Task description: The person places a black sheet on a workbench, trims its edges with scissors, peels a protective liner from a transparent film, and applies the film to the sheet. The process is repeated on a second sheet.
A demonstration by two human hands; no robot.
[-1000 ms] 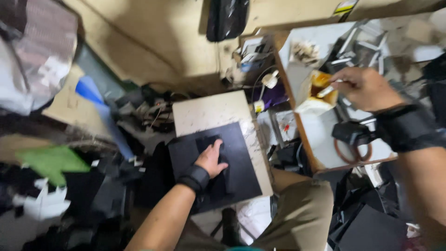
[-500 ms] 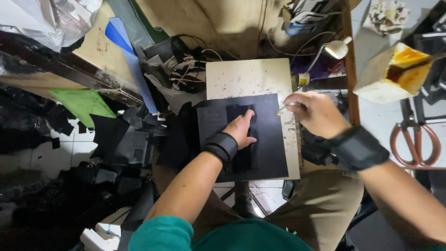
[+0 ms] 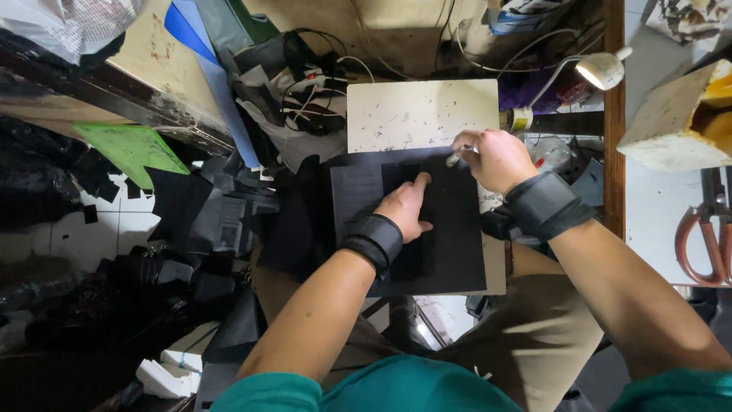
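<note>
Black sheet (image 3: 450, 244), one piece, lies on the pale cutting board (image 3: 419, 114) across the person's lap. One left hand (image 3: 408, 207) presses flat on it, fingers spread, holding nothing. One right hand (image 3: 494, 159) hovers at its top edge, grip closed around a small silvery tool (image 3: 457, 156). One pair of red-handled scissors (image 3: 705, 236) rests on the tabletop (image 3: 656, 206).

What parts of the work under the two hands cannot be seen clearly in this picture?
- Head view: the small tool in the right hand is mostly hidden by the fingers; its kind is unclear.
- The dark piece under the left hand blends with the black sheet; edges are unclear.
- The scissors are cut off by the right edge.
</note>
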